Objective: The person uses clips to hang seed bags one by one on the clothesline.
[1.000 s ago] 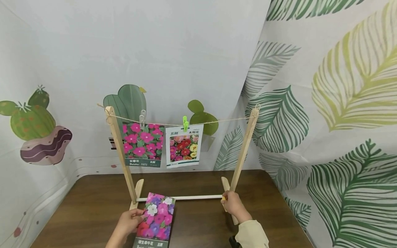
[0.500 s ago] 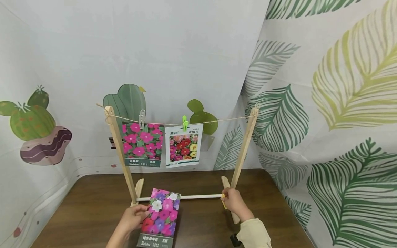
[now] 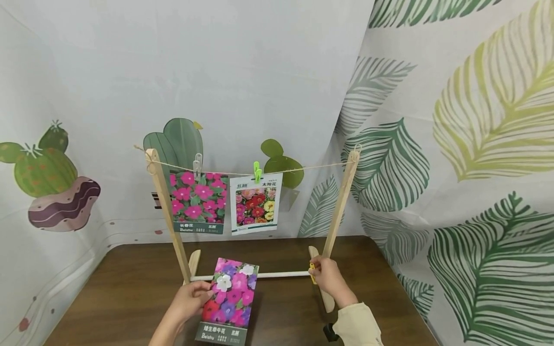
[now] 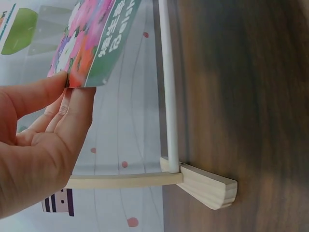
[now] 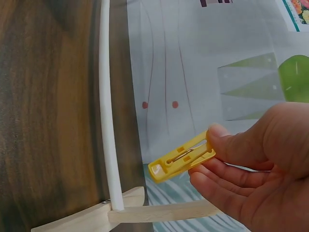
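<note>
My left hand [image 3: 189, 302] pinches the left edge of a flower seed packet [image 3: 231, 295], printed with pink, purple and white blooms above a dark green band. In the left wrist view, thumb and fingers grip the edge of this seed packet [image 4: 91, 41]. A yellow clothespin [image 5: 182, 155] is pinched by one end between the thumb and fingers of my right hand [image 3: 331, 278], near the right post. Two more packets hang from a twine line [image 3: 307, 168]: a pink-flower packet [image 3: 199, 202] under a grey clothespin [image 3: 197, 167], and a white-bordered packet [image 3: 255, 204] under a green clothespin [image 3: 257, 173].
The twine runs between a left wooden post [image 3: 166, 206] and a right wooden post [image 3: 343, 206]. A white rod [image 3: 283, 275] joins their feet low over the brown table [image 3: 130, 288]. Behind stands a cloth backdrop [image 3: 277, 72] with printed cacti and leaves.
The seed packet in my left hand has risen and shifted right, away from the camera. My right hand, still holding the yellow clothespin, has lifted slightly. The hanging packets stay put.
</note>
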### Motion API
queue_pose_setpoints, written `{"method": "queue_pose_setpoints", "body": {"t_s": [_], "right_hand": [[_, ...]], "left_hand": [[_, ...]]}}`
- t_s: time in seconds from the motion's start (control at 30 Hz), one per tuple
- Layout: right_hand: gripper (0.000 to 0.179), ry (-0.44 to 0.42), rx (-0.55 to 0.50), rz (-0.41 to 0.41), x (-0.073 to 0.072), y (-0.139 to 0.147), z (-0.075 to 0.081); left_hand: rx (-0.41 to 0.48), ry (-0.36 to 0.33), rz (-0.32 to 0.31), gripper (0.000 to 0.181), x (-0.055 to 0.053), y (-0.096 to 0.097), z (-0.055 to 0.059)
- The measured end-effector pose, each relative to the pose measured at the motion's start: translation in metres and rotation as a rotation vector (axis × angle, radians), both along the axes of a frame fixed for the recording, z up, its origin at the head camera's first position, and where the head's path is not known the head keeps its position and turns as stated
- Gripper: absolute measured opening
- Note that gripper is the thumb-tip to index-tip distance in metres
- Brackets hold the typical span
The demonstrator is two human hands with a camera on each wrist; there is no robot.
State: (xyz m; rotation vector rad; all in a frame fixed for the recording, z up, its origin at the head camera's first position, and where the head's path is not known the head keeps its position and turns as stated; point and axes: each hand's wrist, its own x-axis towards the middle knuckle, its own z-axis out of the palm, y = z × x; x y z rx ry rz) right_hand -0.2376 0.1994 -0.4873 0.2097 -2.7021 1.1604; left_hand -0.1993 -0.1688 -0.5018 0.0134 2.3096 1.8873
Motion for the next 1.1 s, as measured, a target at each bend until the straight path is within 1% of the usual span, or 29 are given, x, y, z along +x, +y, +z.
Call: {"method": "queue_pose_setpoints", "body": {"t_s": [0.1, 0.27, 0.37, 0.43, 0.53, 0.7, 0.83, 0.97, 1.1], "right_hand": [[0.016, 0.017, 0.002, -0.002, 0.000, 0.000, 0.003], [0.020, 0.082, 0.024, 0.006, 0.001, 0.000, 0.008], [0.020, 0.113, 0.025, -0.002, 0.001, -0.001, 0.012], [0.020, 0.145, 0.030, 0.004, 0.000, -0.001, 0.014], [0.019, 0.166, 0.023, -0.001, 0.000, -0.003, 0.018], [0.022, 0.161, 0.024, 0.002, 0.001, -0.005, 0.025], [0.023, 0.167, 0.030, 0.007, 0.003, -0.006, 0.035], [0.022, 0.211, 0.050, 0.009, 0.003, -0.007, 0.044], [0.022, 0.252, 0.057, 0.010, 0.002, -0.007, 0.052]], "left_hand": [[0.006, 0.005, 0.010, 0.017, 0.000, 0.002, 0.004], [-0.013, 0.029, 0.029, 0.014, 0.000, 0.004, 0.011], [-0.017, 0.037, 0.020, 0.014, 0.002, 0.005, 0.015], [-0.013, 0.040, 0.007, 0.014, 0.003, 0.006, 0.018], [-0.003, 0.052, -0.019, 0.016, 0.003, 0.006, 0.023], [0.015, 0.064, -0.047, 0.020, 0.002, 0.009, 0.029], [0.014, 0.070, -0.042, 0.019, 0.000, 0.013, 0.035], [-0.004, 0.088, -0.025, 0.016, -0.002, 0.017, 0.043], [-0.006, 0.113, -0.022, 0.015, -0.003, 0.021, 0.052]]}}
